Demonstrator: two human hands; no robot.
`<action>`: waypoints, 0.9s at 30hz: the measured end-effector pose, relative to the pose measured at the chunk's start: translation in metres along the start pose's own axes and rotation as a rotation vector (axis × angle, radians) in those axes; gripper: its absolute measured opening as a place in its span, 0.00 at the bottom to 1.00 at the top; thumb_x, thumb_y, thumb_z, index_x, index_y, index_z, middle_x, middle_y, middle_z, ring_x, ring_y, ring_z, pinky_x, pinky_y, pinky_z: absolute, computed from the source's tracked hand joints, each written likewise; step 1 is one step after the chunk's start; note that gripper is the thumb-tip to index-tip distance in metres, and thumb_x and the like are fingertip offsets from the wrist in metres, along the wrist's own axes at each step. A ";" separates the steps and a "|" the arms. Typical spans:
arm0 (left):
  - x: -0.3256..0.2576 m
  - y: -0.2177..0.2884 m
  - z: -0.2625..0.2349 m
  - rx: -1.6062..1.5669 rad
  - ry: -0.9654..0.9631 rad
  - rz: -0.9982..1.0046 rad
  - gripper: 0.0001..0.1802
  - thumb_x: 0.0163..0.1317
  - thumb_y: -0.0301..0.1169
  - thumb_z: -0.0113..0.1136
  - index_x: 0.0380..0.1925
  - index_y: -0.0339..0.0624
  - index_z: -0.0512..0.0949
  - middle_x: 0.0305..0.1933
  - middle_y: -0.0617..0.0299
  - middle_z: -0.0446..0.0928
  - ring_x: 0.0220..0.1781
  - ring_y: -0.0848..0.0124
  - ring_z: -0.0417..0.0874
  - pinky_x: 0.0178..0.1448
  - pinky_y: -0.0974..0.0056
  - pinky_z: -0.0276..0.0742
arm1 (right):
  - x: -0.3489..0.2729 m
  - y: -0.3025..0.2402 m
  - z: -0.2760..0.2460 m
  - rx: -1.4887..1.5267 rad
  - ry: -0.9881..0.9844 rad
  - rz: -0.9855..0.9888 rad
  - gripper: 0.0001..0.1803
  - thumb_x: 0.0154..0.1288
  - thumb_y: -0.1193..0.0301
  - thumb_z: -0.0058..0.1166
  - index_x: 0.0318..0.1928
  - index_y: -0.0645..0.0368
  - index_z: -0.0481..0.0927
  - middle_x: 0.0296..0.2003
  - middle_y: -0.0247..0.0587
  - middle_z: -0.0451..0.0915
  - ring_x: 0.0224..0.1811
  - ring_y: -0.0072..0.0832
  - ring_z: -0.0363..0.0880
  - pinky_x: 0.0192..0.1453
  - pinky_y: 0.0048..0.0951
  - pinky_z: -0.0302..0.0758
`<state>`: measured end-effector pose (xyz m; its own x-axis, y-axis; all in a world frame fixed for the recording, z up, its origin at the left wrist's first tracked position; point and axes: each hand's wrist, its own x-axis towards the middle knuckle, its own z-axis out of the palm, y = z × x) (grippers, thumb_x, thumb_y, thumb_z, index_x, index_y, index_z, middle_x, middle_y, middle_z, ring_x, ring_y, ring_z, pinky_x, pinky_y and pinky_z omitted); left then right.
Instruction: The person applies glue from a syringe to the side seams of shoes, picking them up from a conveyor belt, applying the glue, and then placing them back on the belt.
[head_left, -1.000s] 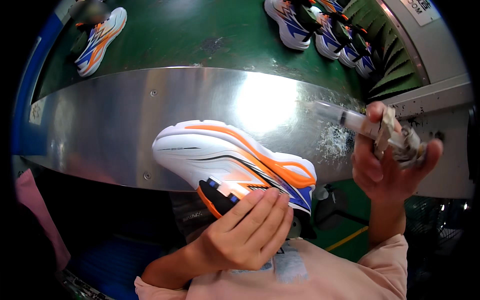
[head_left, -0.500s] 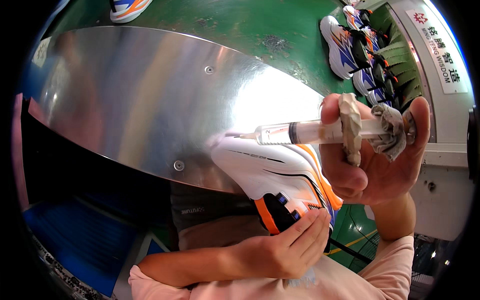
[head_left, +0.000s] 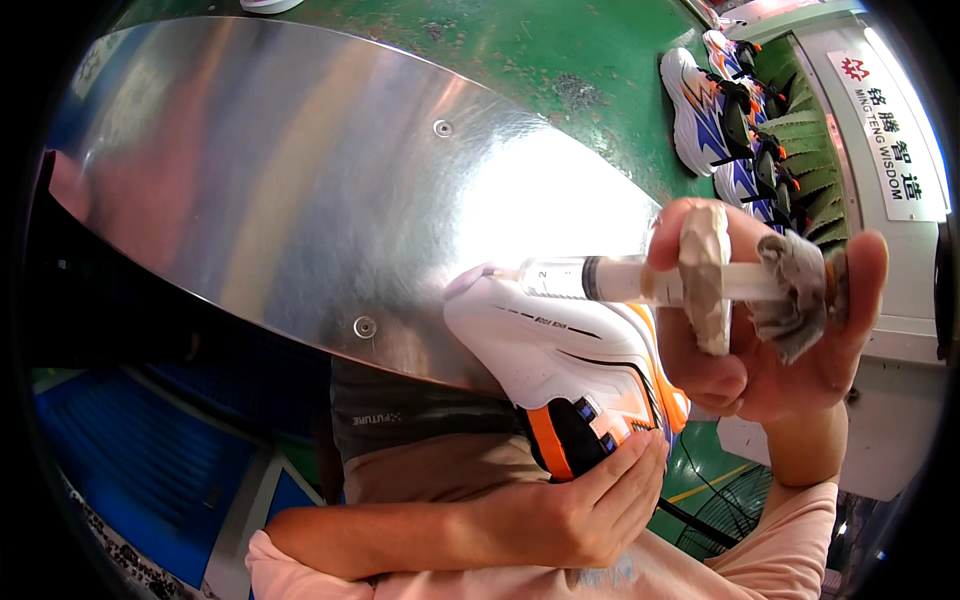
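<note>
A white sports shoe (head_left: 540,340) with orange, black and blue parts lies tilted against the edge of the polished metal plate (head_left: 300,190). My left hand (head_left: 600,505) is closed on its upper, fingers pressed together near the black and orange part; the thumb is hidden. In my right hand (head_left: 780,370) is a clear syringe (head_left: 625,280), gripped between fingers and palm. Pale wrapping sits around its finger flange, and a grey crumpled wrap covers the plunger end. The syringe tip is at the edge of the shoe's sole; whether it touches cannot be made out.
Several similar shoes (head_left: 695,115) stand at the far right on the green surface (head_left: 560,60), beside green bristle-like strips (head_left: 810,125). A white machine panel (head_left: 885,120) rises at the right. Two screws show in the metal plate. A blue ribbed surface (head_left: 130,450) lies at lower left.
The view has shifted, so the plate and the far shoes sit differently. Shoe and syringe stay together, slightly more to the right and lower in the picture. Both grips are unchanged.
</note>
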<state>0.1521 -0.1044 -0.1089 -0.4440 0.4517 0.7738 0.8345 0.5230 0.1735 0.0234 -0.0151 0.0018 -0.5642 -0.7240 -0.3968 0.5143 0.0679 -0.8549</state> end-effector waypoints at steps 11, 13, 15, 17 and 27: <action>-0.005 -0.007 -0.008 -0.021 -0.051 0.003 0.12 0.51 0.30 0.49 0.33 0.37 0.78 0.39 0.57 0.78 0.46 0.63 0.78 0.56 0.60 0.69 | -0.038 0.020 0.000 -0.044 0.191 -0.171 0.51 0.42 0.27 0.41 0.43 0.67 0.61 0.15 0.31 0.66 0.12 0.13 0.60 0.13 0.12 0.57; -0.006 -0.008 -0.010 -0.034 -0.071 0.001 0.12 0.52 0.30 0.49 0.33 0.38 0.78 0.40 0.58 0.78 0.46 0.63 0.78 0.56 0.60 0.69 | -0.049 0.030 -0.006 0.020 0.168 -0.202 0.55 0.40 0.26 0.39 0.46 0.72 0.60 0.18 0.31 0.66 0.16 0.14 0.61 0.18 0.13 0.57; -0.007 -0.011 -0.013 -0.048 -0.093 0.004 0.11 0.52 0.29 0.50 0.33 0.38 0.78 0.40 0.58 0.78 0.46 0.63 0.78 0.56 0.60 0.70 | -0.060 0.038 -0.009 0.038 0.173 -0.198 0.58 0.39 0.25 0.39 0.48 0.73 0.60 0.19 0.31 0.66 0.19 0.14 0.61 0.20 0.13 0.57; -0.007 -0.012 -0.017 -0.075 -0.115 0.010 0.11 0.52 0.29 0.50 0.33 0.39 0.78 0.40 0.58 0.78 0.46 0.63 0.78 0.55 0.61 0.70 | -0.070 0.045 -0.008 0.048 0.205 -0.198 0.59 0.38 0.24 0.38 0.49 0.73 0.59 0.20 0.30 0.66 0.20 0.14 0.61 0.21 0.12 0.57; -0.011 -0.022 -0.041 -0.089 -0.262 -0.105 0.08 0.51 0.28 0.55 0.32 0.43 0.79 0.39 0.59 0.79 0.46 0.64 0.79 0.54 0.61 0.71 | -0.104 0.081 0.008 0.172 0.349 -0.101 0.58 0.34 0.28 0.46 0.52 0.69 0.60 0.29 0.36 0.68 0.26 0.15 0.62 0.27 0.14 0.60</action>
<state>0.1524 -0.1507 -0.0963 -0.5889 0.5757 0.5673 0.7997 0.5167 0.3057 0.1290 0.0600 -0.0240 -0.7877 -0.4422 -0.4290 0.5292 -0.1291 -0.8386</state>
